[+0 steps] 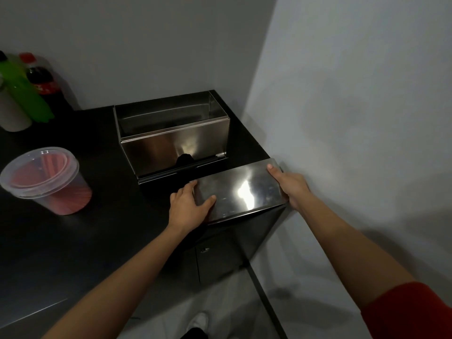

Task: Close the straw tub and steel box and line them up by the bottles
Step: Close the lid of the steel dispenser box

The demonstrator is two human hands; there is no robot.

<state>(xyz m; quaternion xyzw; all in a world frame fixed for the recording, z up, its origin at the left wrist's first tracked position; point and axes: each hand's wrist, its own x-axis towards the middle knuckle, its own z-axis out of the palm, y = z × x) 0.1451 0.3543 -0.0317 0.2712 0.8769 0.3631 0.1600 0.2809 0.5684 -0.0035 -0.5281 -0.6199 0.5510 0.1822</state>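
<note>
Tabletop (73, 241) space runs out at your right, where the wall crowds the corner. The steel box (171, 133) stands open at the back, well apart from the bottles (27, 89) far left. Its lid (239, 192) overhangs the front edge, pinched between both hands: your left hand (188, 206) and your right hand (291, 187) each hold one end in a closed grip. Polished metal may slip or come down skewed on the rim. The straw tub (46, 179) already looks capped, though I cannot tell whether its lid is pressed home.
</note>
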